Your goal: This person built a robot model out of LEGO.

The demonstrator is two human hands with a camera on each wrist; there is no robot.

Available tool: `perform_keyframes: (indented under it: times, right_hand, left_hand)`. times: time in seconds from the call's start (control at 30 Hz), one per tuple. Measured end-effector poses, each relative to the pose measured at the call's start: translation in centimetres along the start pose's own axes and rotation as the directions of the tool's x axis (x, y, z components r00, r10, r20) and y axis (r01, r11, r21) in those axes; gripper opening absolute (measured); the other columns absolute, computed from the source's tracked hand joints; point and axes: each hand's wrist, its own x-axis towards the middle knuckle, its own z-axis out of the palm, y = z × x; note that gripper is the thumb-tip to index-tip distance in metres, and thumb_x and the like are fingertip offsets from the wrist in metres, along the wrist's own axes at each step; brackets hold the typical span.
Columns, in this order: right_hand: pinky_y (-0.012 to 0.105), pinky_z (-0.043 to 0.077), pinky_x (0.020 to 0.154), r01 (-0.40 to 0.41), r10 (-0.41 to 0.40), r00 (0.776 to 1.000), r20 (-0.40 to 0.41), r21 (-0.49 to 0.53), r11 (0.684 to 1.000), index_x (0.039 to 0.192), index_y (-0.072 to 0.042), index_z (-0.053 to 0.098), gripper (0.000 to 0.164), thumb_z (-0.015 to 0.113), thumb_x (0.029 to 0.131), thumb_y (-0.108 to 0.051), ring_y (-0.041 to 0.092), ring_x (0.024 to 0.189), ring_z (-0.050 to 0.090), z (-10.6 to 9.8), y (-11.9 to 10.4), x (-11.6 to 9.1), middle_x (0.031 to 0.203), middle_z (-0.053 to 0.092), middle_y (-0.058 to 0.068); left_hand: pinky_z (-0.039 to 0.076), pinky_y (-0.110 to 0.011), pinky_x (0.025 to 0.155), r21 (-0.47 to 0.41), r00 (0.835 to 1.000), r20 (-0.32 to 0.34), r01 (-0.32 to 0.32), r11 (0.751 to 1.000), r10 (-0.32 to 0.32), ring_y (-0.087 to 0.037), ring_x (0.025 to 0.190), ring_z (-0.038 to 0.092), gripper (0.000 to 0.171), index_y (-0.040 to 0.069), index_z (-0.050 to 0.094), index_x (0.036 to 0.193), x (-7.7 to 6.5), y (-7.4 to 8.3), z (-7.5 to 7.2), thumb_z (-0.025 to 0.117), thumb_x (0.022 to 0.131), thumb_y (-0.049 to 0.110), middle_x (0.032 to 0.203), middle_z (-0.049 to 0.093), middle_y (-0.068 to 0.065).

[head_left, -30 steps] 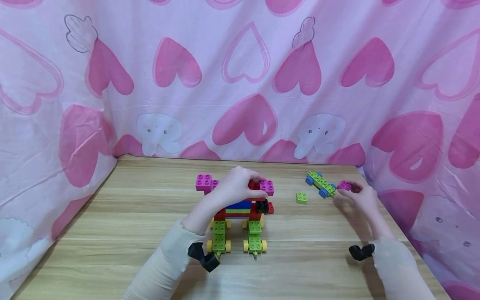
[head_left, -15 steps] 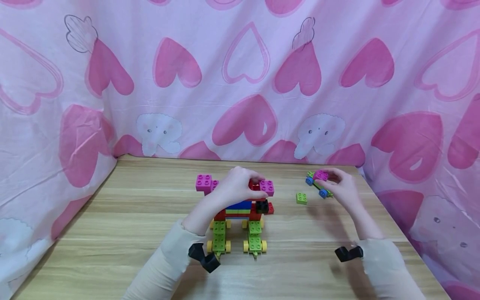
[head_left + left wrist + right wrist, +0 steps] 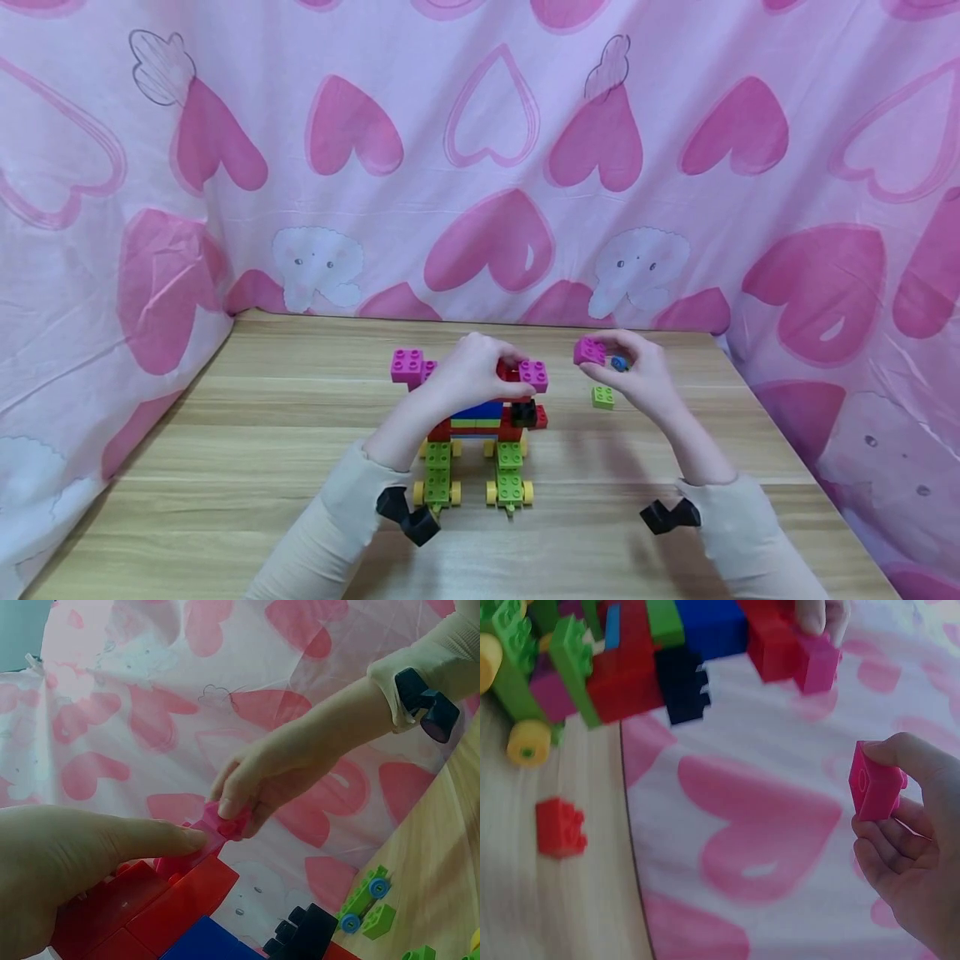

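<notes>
My left hand (image 3: pixel 468 371) grips the top right of a toy-brick model (image 3: pixel 478 411), thumb and fingers around a pink brick (image 3: pixel 533 377) there. The model has red, blue and green layers, a black brick (image 3: pixel 523 412) on its right side and green wheeled bases (image 3: pixel 510 479) below. Part of its top is hidden behind the hand. To the right, my right hand (image 3: pixel 641 375) pinches a loose pink brick (image 3: pixel 589 351) between thumb and fingers, raised above the table. The right wrist view has this pink brick (image 3: pixel 877 784) apart from the model.
A green brick (image 3: pixel 603 397) lies on the wooden table below the right hand. Behind that hand, a green car base with blue wheels (image 3: pixel 619 363) is mostly hidden. A red brick (image 3: pixel 558 828) lies near the model. Heart-patterned cloth (image 3: pixel 487 233) closes off the back and sides.
My right hand has moved left from the table's right side, carrying the pink brick past the blue-wheeled base toward the model. The left hand has stayed in place.
</notes>
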Motion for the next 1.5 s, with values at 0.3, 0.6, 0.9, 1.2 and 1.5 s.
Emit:
perform_keyframes:
  times: [0.3, 0.6, 0.9, 1.2, 1.5]
  right_hand:
    - [0.013, 0.049, 0.090, 0.133, -0.142, 0.984, 0.111, 0.080, 0.988, 0.113, -0.002, 0.068, 0.033, 0.077, 0.081, -0.003, 0.000, 0.097, 0.061, 1.1, -2.3, 0.5, 0.107, 0.070, 0.012]
    - [0.016, 0.049, 0.094, 0.162, -0.171, 0.967, 0.186, 0.063, 0.985, 0.114, -0.005, 0.069, 0.036, 0.079, 0.080, -0.006, 0.006, 0.098, 0.062, 1.8, -3.1, 0.7, 0.109, 0.070, 0.007]
    - [0.026, 0.051, 0.096, 0.182, -0.180, 0.961, 0.208, 0.009, 0.983, 0.113, -0.008, 0.071, 0.035, 0.080, 0.080, -0.010, 0.009, 0.100, 0.063, 2.1, -3.4, 1.0, 0.109, 0.071, 0.003]
    - [0.036, 0.053, 0.094, 0.207, -0.197, 0.956, 0.217, -0.021, 0.978, 0.112, -0.009, 0.072, 0.035, 0.081, 0.079, -0.010, 0.011, 0.099, 0.064, 2.2, -3.5, 1.0, 0.108, 0.071, 0.002]
    - [0.042, 0.054, 0.091, 0.214, -0.194, 0.956, 0.218, -0.071, 0.974, 0.111, -0.009, 0.072, 0.033, 0.081, 0.080, -0.013, 0.019, 0.100, 0.066, 2.1, -3.8, 1.2, 0.108, 0.072, 0.004]
  left_hand:
    - [0.056, -0.021, 0.077, -0.012, 1.000, 0.002, 0.007, 1.000, -0.007, -0.013, 0.088, 0.067, 0.040, 0.011, 0.073, 0.116, 0.0, 0.1, 0.0, 0.079, 0.082, 0.031, 0.101, 0.075, -0.003]
    - [0.054, -0.018, 0.072, -0.030, 1.000, 0.004, 0.012, 0.999, -0.012, -0.010, 0.084, 0.065, 0.039, 0.013, 0.073, 0.116, 0.1, 0.0, 0.1, 0.079, 0.082, 0.032, 0.099, 0.076, -0.001]
    - [0.054, -0.018, 0.074, -0.033, 1.000, 0.006, -0.005, 0.999, 0.005, -0.010, 0.085, 0.066, 0.039, 0.013, 0.073, 0.115, 0.1, -0.1, 0.1, 0.080, 0.082, 0.032, 0.100, 0.076, -0.001]
    - [0.053, -0.017, 0.071, -0.025, 1.000, 0.001, -0.012, 1.000, 0.012, -0.009, 0.082, 0.065, 0.039, 0.011, 0.073, 0.115, 0.2, -0.2, 0.2, 0.079, 0.082, 0.032, 0.097, 0.076, -0.001]
    - [0.056, -0.023, 0.080, -0.033, 1.000, -0.003, -0.005, 0.999, 0.005, -0.013, 0.091, 0.068, 0.039, 0.010, 0.073, 0.115, 0.2, -0.1, 0.2, 0.079, 0.082, 0.032, 0.102, 0.075, -0.003]
